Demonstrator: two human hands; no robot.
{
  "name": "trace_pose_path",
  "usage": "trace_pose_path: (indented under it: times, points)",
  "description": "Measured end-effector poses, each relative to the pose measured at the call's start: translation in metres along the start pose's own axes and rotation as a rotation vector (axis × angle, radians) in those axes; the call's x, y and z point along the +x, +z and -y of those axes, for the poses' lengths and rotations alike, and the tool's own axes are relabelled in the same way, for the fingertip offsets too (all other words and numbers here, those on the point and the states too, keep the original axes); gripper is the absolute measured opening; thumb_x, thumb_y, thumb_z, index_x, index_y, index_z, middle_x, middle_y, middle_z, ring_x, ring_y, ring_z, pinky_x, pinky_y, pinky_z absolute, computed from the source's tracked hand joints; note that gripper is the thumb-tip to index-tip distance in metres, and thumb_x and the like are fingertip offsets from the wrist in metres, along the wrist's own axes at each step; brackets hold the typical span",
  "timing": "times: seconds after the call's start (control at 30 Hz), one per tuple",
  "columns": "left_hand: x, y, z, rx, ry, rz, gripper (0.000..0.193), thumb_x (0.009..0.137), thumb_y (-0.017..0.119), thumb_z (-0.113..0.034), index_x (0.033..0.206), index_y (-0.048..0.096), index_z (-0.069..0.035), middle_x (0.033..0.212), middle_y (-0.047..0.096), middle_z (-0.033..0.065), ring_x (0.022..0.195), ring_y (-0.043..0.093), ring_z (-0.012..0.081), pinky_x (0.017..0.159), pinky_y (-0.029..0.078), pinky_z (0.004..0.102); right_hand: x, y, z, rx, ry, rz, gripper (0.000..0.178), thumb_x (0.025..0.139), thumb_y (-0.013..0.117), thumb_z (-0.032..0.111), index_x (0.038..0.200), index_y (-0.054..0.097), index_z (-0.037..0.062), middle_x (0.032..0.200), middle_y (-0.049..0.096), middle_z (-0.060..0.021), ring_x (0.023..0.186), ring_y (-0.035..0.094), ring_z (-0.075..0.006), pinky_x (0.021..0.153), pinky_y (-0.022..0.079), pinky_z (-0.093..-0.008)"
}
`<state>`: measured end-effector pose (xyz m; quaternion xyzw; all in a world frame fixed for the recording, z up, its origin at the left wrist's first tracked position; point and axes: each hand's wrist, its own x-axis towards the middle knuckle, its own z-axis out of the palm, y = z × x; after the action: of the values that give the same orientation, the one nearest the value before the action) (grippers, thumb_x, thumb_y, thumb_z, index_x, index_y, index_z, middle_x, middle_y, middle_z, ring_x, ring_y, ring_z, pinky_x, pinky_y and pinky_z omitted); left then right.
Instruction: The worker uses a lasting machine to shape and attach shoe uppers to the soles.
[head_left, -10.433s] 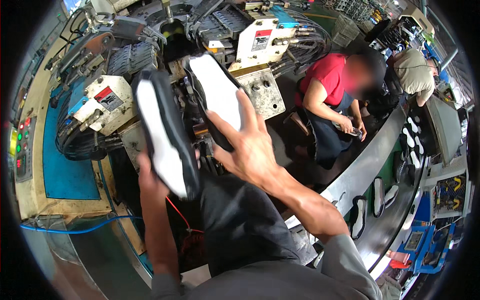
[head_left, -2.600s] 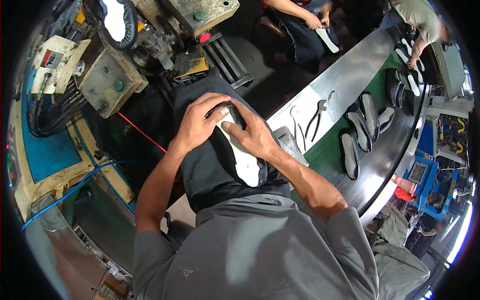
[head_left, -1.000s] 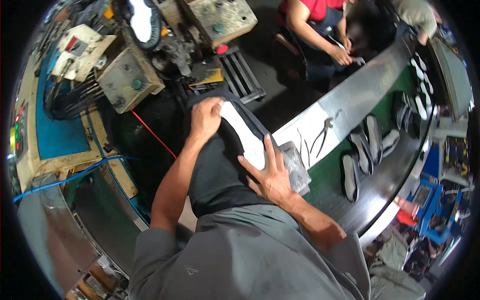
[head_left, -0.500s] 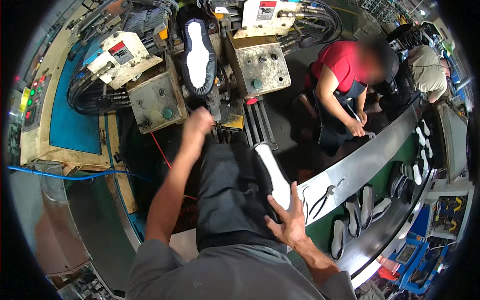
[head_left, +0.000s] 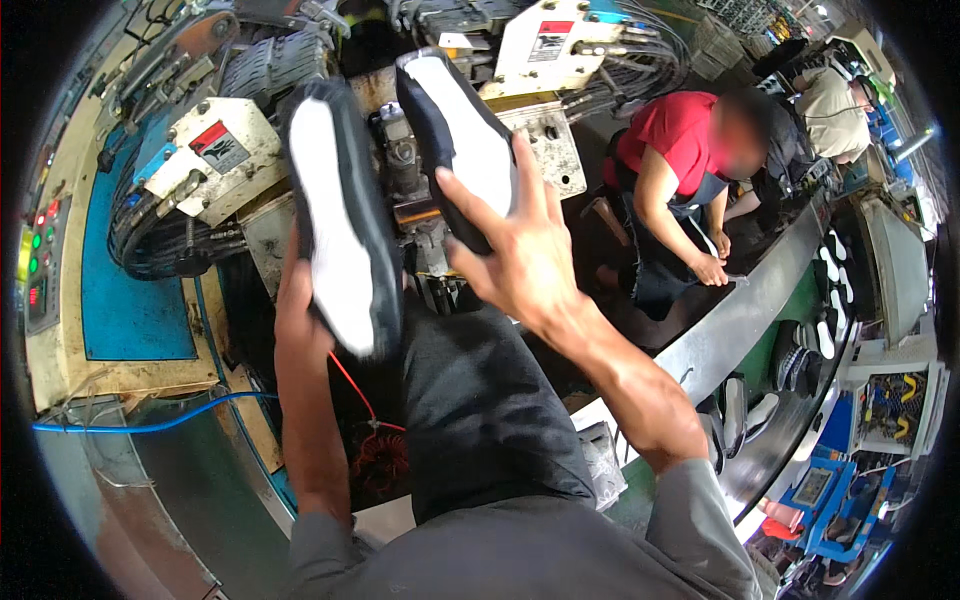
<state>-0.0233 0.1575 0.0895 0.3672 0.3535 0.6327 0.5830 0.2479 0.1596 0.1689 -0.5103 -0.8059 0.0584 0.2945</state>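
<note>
A black shoe upper with a white sole face (head_left: 338,215) is in my left hand (head_left: 293,305), its underside toward me, tilted slightly. My left fingers wrap its lower left side and are partly hidden behind it. My right hand (head_left: 530,255) grips a second black shoe upper with a white sole face (head_left: 462,135), thumb and fingers spread along its lower end. This second shoe is up by the machine's middle, whose metal clamp head (head_left: 403,150) shows between the two shoes. Whether it touches the machine I cannot tell.
Cream machine heads with hoses (head_left: 225,165) flank the middle. A lit button panel (head_left: 42,240) stands at left, above a blue hose (head_left: 150,428). A metal ledge (head_left: 745,310) runs at right, with several shoes (head_left: 735,410) beyond. A co-worker in red (head_left: 670,145) works there.
The shoe that sat in the machine is out, apparently the one now in my left hand. My right hand has raised the other shoe from beside my leg up to the machine. The view has shifted.
</note>
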Motion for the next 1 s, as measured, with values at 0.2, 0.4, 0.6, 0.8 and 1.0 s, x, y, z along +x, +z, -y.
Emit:
trace_pose_path:
  times: [0.2,0.4,0.6,0.8,1.0]
  points:
    - [-0.163,-0.063,0.005,-0.066,-0.025,-0.164,0.090,0.098,0.076,-0.044,0.167,0.036,-0.002,0.143,0.065,0.0233,0.117,0.072,0.0344,0.099,0.062,0.0484,0.049,0.068,0.000,0.014,-0.003,-0.027,0.076,0.085,0.085,0.027,0.156,0.062,0.0368,0.173,0.016,-0.0412,0.128,0.053,-0.0616,0.107,0.056,-0.0611]
    - [-0.269,-0.084,0.012,-0.135,-0.071,-0.312,0.106,0.089,0.084,-0.053,0.165,0.035,0.002,0.136,0.066,0.0268,0.106,0.077,0.0383,0.087,0.069,0.0505,0.056,0.089,0.019,0.040,0.092,0.092,0.075,0.088,0.084,0.032,0.158,0.060,0.0356,0.170,0.018,-0.0459,0.143,0.044,-0.0682,0.121,0.042,-0.0620]
    - [-0.291,-0.056,0.004,0.001,-0.106,-0.425,0.126,0.071,0.094,-0.047,0.171,0.030,-0.004,0.151,0.059,0.0234,0.122,0.072,0.0354,0.101,0.064,0.0442,0.044,0.112,0.013,-0.147,-0.166,-0.118,0.086,0.090,0.084,0.036,0.166,0.048,0.0204,0.165,0.017,-0.0522,0.155,0.021,-0.0685,0.127,0.028,-0.0692]
    - [-0.275,-0.019,0.020,-0.158,-0.231,-0.450,0.119,0.070,0.083,-0.037,0.172,0.029,-0.004,0.142,0.063,0.0237,0.117,0.073,0.0366,0.100,0.064,0.0431,0.037,0.128,0.012,-0.131,-0.237,-0.050,0.086,0.090,0.082,0.025,0.165,0.044,0.0065,0.168,0.018,-0.0468,0.159,0.014,-0.0656,0.129,0.020,-0.0733]
    - [-0.234,0.010,0.021,-0.067,-0.395,-0.390,0.122,0.067,0.080,-0.043,0.172,0.031,-0.005,0.145,0.061,0.0237,0.121,0.070,0.0337,0.100,0.062,0.0426,0.093,0.145,0.008,-0.070,-0.241,-0.195,0.059,0.097,0.060,0.016,0.155,0.056,0.0014,0.165,0.029,-0.0479,0.158,0.023,-0.0643,0.130,0.019,-0.0714]
